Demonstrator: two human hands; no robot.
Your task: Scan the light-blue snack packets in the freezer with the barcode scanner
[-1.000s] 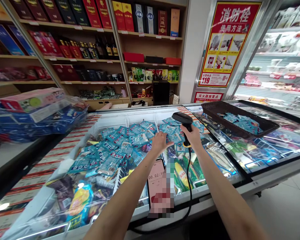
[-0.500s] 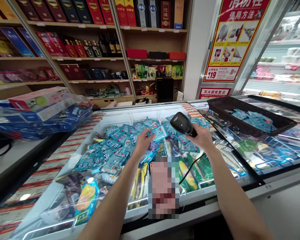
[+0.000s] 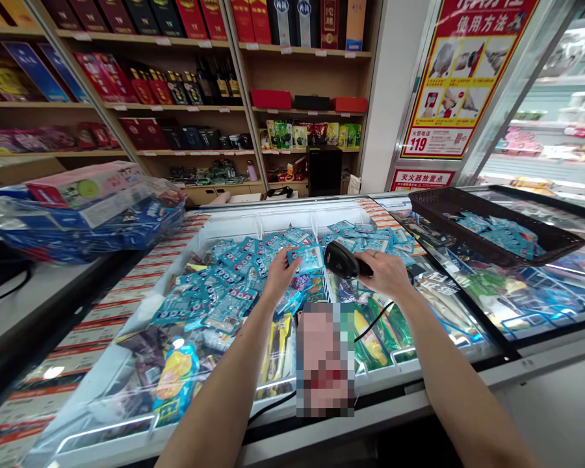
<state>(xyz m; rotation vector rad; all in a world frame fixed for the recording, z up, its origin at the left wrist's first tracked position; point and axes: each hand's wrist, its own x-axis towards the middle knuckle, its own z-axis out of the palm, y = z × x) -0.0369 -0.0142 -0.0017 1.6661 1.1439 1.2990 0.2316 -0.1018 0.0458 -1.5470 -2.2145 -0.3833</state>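
Observation:
Between its thumb and fingers my left hand pinches a small blue packet, whose label side faces up. My right hand is wrapped round the handle of a black barcode scanner. The scanner's head points left, close beside the packet but apart from it. A black cable shows below the right wrist. Many similar blue packets lie spread over the glass top of the freezer, under and around both hands.
A dark basket with more blue packets stands at the right on the freezer. Plastic-wrapped boxes sit at the left. A pixelated upright object is at the near edge. Stocked shelves line the back.
My right hand has lowered the scanner and brought it left, nearer the packet. The scanner's head has turned toward the packet in my left hand. The view has shifted slightly.

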